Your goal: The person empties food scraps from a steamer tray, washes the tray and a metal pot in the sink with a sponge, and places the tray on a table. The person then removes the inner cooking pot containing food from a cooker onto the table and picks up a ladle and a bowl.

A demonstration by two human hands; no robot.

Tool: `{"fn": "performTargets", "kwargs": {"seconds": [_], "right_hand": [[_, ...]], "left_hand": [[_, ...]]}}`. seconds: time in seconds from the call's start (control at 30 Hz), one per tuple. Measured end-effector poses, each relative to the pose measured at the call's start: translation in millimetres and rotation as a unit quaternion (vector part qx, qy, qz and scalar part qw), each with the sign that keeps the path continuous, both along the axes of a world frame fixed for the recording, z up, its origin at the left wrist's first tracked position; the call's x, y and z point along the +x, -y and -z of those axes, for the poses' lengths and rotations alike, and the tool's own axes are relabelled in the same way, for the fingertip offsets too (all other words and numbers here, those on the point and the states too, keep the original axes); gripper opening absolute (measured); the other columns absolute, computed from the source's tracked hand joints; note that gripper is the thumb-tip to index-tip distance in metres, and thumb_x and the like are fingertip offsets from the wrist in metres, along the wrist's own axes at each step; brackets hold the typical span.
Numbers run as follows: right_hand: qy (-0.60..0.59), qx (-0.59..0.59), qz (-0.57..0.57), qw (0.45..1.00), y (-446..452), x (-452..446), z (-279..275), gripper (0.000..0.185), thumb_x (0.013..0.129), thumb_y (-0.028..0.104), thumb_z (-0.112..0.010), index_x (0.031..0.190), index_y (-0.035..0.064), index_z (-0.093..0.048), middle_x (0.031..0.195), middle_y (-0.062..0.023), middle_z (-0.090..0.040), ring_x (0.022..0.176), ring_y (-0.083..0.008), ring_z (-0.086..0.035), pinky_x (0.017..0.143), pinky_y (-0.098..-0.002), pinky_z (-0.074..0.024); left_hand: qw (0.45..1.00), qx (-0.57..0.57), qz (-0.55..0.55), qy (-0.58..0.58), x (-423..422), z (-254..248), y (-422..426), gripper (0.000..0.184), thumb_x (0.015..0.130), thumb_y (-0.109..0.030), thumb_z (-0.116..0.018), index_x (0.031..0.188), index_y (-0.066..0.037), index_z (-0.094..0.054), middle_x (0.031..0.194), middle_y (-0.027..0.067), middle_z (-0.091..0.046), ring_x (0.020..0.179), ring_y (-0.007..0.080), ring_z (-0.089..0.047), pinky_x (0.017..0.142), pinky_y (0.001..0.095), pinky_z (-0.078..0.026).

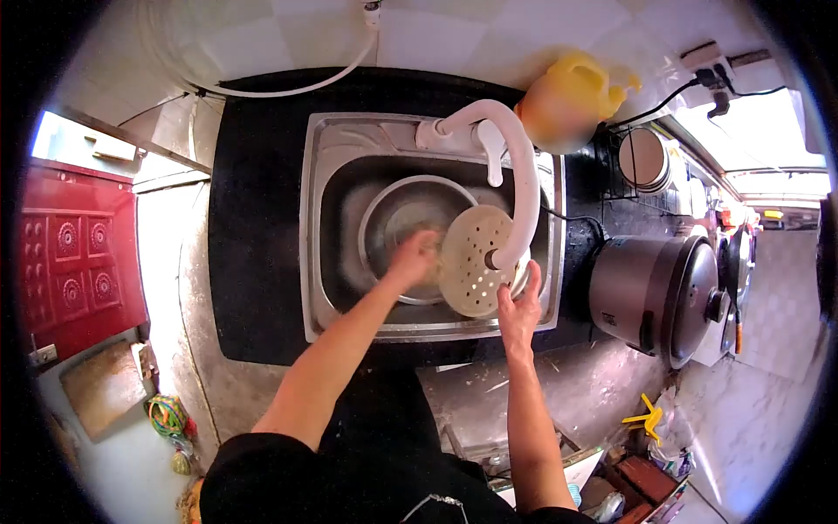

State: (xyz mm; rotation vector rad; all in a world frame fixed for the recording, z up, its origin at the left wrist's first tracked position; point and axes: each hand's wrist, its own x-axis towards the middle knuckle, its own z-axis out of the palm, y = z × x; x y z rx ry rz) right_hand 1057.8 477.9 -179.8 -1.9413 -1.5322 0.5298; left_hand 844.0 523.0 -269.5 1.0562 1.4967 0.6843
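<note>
A pale round colander (467, 275) with holes in its base is tilted over the right side of the sink (340, 327), beneath the faucet spout. My right hand (521, 310) grips its right edge, thumb and fingers around the rim. Just left of the colander, my left hand (417, 259) hovers over a metal basin (377, 210) standing in the sink. Motion smears the left fingers, so their grip is unclear. The white curved faucet (524, 166) arches over the colander and hides part of it. Whether water runs from it I cannot make out.
A yellow jug (567, 100) stands behind the sink on the right. On the black counter (253, 262) to the right are a large rice cooker (642, 288) and a wire rack with white bowls (644, 162). A red door (83, 253) is at the far left.
</note>
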Motion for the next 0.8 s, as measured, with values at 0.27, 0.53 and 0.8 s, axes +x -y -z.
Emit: {"fn": "performTargets", "kwargs": {"seconds": [0.27,0.53,0.8], "right_hand": [[-0.133,-0.039,-0.018,0.99,-8.4,-20.7,-45.0,0.06,0.079,0.002,-0.052,0.137,0.0117,-0.04,0.078,-0.0079,-0.063,0.062,-0.0131,-0.058,0.057,-0.0293,-0.0495],[0.059,0.047,0.001,0.997,-29.6,-0.9,-26.8,0.053,0.078,0.001,-0.053,0.13,0.0081,-0.044,0.091,-0.0165,-0.065,0.071,-0.0286,-0.063,0.068,-0.0367,-0.0499],[0.089,0.032,-0.013,0.995,-12.7,-7.0,-46.0,0.055,0.085,0.005,-0.058,0.134,0.003,-0.034,0.124,-0.0237,-0.048,0.114,-0.039,-0.05,0.092,-0.0446,-0.0464]], "left_hand": [[0.927,0.27,0.117,-0.23,48.3,-38.7,-18.2,0.033,0.076,-0.016,-0.059,0.106,-0.003,-0.059,0.11,0.0153,-0.055,0.103,0.0337,-0.055,0.09,0.0457,-0.046],[0.917,-0.016,0.365,-0.158,20.1,-33.1,28.4,0.044,0.075,-0.04,-0.059,0.114,-0.022,-0.063,0.126,0.0146,-0.051,0.117,0.0363,-0.05,0.098,0.0497,-0.041],[0.953,0.136,-0.187,-0.194,-26.0,86.9,-30.6,0.04,0.08,-0.025,-0.06,0.116,-0.008,-0.061,0.111,0.0209,-0.059,0.104,0.0386,-0.056,0.089,0.0446,-0.046]]}}
